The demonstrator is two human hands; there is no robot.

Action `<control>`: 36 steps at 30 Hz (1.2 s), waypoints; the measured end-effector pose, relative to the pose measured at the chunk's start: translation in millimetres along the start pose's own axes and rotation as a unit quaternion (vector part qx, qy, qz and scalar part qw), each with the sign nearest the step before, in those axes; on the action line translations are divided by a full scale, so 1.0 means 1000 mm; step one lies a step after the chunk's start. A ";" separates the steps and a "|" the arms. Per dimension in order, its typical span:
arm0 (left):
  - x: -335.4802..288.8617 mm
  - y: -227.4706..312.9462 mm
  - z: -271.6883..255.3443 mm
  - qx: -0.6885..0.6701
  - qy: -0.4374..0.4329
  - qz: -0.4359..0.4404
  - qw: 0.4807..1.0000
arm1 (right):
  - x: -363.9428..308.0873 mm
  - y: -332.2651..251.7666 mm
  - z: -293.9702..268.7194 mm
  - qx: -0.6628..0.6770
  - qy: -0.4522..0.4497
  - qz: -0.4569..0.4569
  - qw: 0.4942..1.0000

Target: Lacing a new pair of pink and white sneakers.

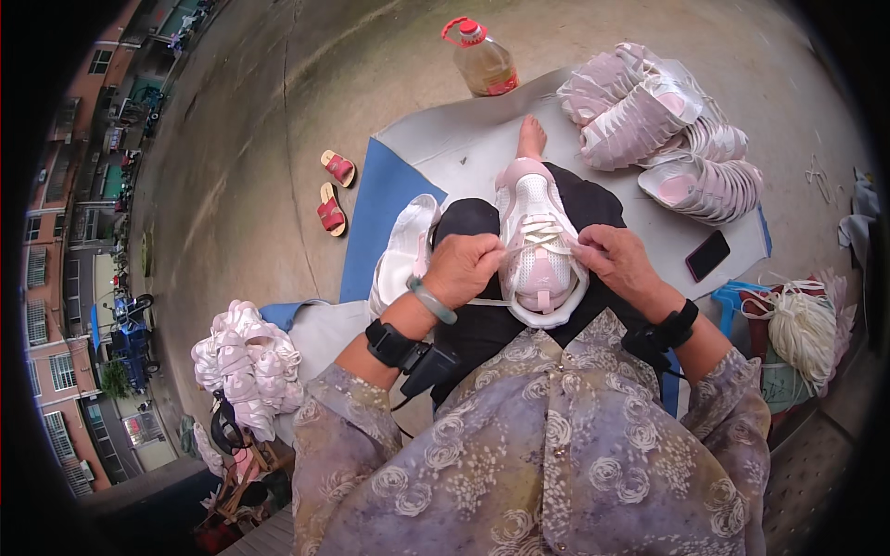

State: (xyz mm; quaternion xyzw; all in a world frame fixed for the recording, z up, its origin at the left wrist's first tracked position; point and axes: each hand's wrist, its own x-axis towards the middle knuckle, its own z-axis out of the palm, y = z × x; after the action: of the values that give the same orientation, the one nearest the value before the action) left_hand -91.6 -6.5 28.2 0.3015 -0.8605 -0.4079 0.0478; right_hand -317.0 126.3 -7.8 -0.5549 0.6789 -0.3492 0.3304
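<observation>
A white and pink sneaker [533,199] rests between my thighs, lengthwise to me. Pale shoelaces [547,232] cross over its middle. My left hand [464,269] is closed at the shoe's left side, with a lace pinched between thumb and fingers. Opposite it, my right hand [616,264] pinches a lace at the right side. The lace runs between the two hands across the shoe. Beside my left knee lies a second white sneaker [403,246], partly hidden by the left hand and wrist.
Stacked pink-white shoe parts [649,116] lie at the far right, near a dark phone [707,256]. A bundle of pale laces [802,324] hangs at right. More shoe parts [246,361] are heaped at left. Red slippers [332,211] and an oil jug [484,63] stand beyond the mat.
</observation>
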 end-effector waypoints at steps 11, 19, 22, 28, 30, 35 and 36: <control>-0.032 -0.032 -0.022 0.344 0.107 0.158 0.919 | -0.007 0.008 -0.026 -0.091 0.077 -0.116 0.986; -0.114 -0.076 -0.043 0.276 0.184 0.018 0.943 | -0.040 0.036 -0.061 -0.263 0.055 -0.201 0.942; -0.147 -0.095 -0.056 0.314 0.203 -0.027 0.927 | -0.060 0.063 -0.088 -0.346 0.054 -0.207 0.913; -0.229 -0.142 -0.092 0.422 0.200 -0.115 0.877 | -0.110 0.093 -0.154 -0.428 0.031 -0.159 0.889; -0.254 -0.155 -0.106 0.419 0.216 -0.141 0.870 | -0.130 0.095 -0.180 -0.455 0.020 -0.151 0.877; -0.306 -0.171 -0.135 0.361 0.265 -0.266 0.854 | -0.174 0.132 -0.248 -0.518 0.053 -0.099 0.848; -0.308 -0.173 -0.140 0.360 0.264 -0.265 0.855 | -0.186 0.144 -0.266 -0.529 0.069 -0.088 0.841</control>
State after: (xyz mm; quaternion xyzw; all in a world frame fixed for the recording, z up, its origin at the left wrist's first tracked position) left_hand 287.7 -13.1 45.2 0.6108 -0.7896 0.0277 0.0515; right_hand -583.7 357.7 25.1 -0.6770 0.7301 -0.0018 -0.0932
